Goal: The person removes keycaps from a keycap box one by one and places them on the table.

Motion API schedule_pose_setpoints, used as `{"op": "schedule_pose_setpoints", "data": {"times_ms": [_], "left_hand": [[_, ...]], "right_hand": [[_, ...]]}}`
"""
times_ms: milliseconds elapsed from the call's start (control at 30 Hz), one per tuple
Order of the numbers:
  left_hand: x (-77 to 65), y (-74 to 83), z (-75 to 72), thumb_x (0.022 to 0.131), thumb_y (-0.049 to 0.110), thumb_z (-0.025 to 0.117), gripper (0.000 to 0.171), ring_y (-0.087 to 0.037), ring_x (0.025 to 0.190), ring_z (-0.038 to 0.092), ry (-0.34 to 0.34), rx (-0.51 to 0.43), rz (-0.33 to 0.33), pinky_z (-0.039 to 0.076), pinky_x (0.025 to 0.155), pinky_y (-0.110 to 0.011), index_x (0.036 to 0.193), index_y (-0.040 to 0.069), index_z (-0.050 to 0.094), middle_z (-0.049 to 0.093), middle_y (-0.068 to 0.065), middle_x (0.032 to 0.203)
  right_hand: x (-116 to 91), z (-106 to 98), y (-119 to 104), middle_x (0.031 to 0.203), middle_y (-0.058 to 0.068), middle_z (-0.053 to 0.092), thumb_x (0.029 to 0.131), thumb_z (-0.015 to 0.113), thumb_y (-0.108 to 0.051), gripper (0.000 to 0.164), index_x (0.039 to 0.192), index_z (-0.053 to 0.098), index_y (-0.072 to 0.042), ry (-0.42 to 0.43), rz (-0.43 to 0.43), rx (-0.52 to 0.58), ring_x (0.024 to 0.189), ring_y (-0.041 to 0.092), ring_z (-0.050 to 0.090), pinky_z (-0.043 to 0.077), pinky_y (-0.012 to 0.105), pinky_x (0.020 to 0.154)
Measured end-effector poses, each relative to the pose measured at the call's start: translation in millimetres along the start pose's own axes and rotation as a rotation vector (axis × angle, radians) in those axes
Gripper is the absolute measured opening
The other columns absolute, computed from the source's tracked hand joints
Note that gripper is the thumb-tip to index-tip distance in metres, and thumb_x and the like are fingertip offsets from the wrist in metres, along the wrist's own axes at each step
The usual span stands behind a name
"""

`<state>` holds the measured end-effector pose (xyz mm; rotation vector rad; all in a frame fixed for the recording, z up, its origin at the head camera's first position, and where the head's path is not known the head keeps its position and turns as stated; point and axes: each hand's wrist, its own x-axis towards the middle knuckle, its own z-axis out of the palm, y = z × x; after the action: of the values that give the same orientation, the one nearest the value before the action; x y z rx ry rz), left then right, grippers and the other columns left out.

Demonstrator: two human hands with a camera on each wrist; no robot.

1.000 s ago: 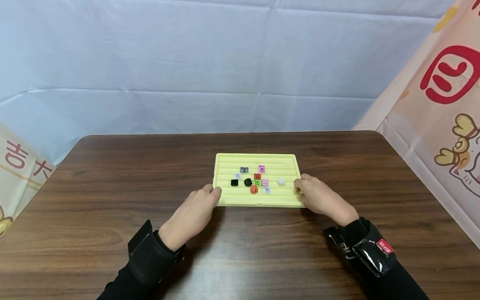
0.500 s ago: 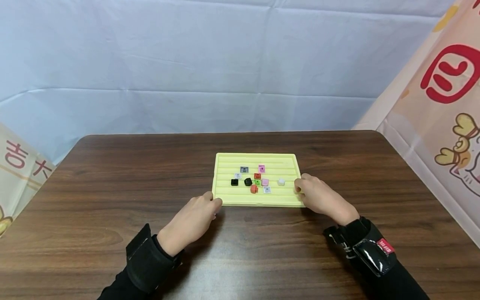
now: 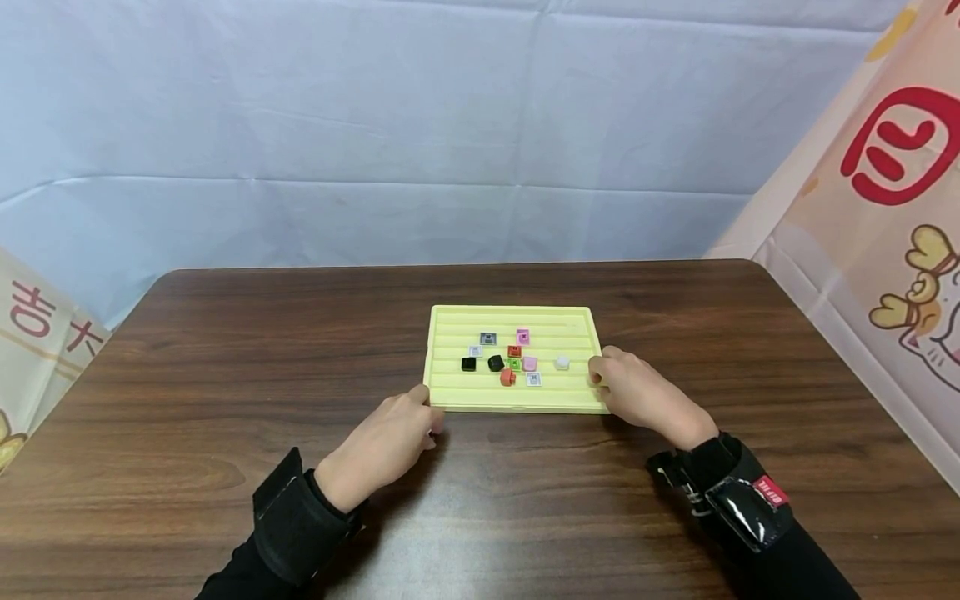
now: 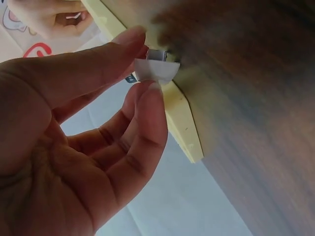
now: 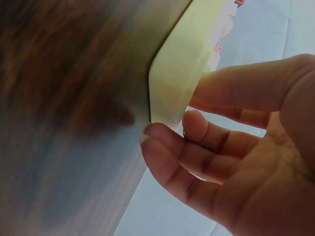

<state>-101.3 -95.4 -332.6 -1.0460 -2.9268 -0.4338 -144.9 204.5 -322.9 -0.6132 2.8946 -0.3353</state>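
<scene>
A shallow pale yellow tray (image 3: 465,397) lies on the table with several small keycap-like pieces on it. Among them are two black ones (image 3: 496,363), a red one (image 3: 513,352), an orange-red one (image 3: 507,377) and a white one (image 3: 562,363). At the tray's near left corner, my left hand (image 3: 386,442) pinches a small white keycap (image 4: 157,71) between thumb and fingertips, as the left wrist view shows. My right hand (image 3: 645,396) grips the tray's right edge, thumb on the inner side and fingertips (image 5: 157,137) at the outer wall.
The brown wooden table (image 3: 225,375) extends around the tray on all sides. Behind it hangs a pale blue cloth (image 3: 375,125). Printed sheets flank the table, one at the right (image 3: 862,250) and one at the left (image 3: 37,350).
My left hand has drawn slightly toward me from the tray's left edge, and its thumb has lowered past the near corner. The right hand and the tray have stayed in place.
</scene>
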Motion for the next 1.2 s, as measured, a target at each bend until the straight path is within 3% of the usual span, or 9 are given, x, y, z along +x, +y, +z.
{"op": "schedule_pose_setpoints", "data": {"times_ms": [100,267,633,933,1200], "left_hand": [[-1.3,0.5,-2.9,0.075,-0.001,0.072,0.014,-0.015,0.064,0.054,-0.021,-0.01,-0.003,0.042,0.055,-0.021,0.082,0.008,0.066,0.048,-0.003,0.076],[-4.0,0.6,-11.0,0.074,0.0,0.074,0.023,-0.013,0.064,0.051,-0.042,0.006,0.003,0.04,0.054,-0.022,0.094,0.006,0.066,0.05,-0.003,0.077],[-3.8,-3.0,-13.2,0.074,-0.009,0.068,0.02,-0.016,0.072,0.058,-0.054,0.001,0.006,0.045,0.059,-0.027,0.08,0.009,0.063,0.06,-0.001,0.079],[-3.0,-2.9,-7.8,0.073,-0.002,0.073,0.019,-0.019,0.073,0.06,-0.069,0.001,0.013,0.047,0.062,-0.028,0.085,0.007,0.063,0.061,-0.002,0.081],[-0.8,-5.6,-4.0,0.072,-0.005,0.072,0.018,-0.019,0.07,0.059,0.005,0.005,0.023,0.046,0.058,-0.027,0.085,0.003,0.063,0.058,-0.006,0.08]], "right_hand": [[0,0,0,0.078,0.009,0.046,0.084,0.058,0.007,0.007,0.089,0.058,0.002,0.001,-0.001,0.001,0.064,0.018,0.041,0.035,0.028,0.056],[0,0,0,0.078,0.009,0.046,0.084,0.059,0.006,0.006,0.088,0.058,0.002,0.003,-0.003,-0.002,0.063,0.018,0.041,0.036,0.028,0.055],[0,-1,0,0.078,0.009,0.046,0.084,0.058,0.005,0.006,0.089,0.058,0.002,-0.003,0.0,0.001,0.064,0.018,0.041,0.036,0.028,0.056],[-1,-2,0,0.079,0.008,0.047,0.085,0.059,0.004,0.005,0.089,0.058,0.002,-0.002,-0.015,0.017,0.064,0.017,0.042,0.037,0.028,0.056],[1,-1,0,0.078,0.008,0.046,0.084,0.06,0.005,0.005,0.088,0.058,0.002,-0.003,0.012,-0.003,0.064,0.018,0.041,0.035,0.028,0.055]]}}
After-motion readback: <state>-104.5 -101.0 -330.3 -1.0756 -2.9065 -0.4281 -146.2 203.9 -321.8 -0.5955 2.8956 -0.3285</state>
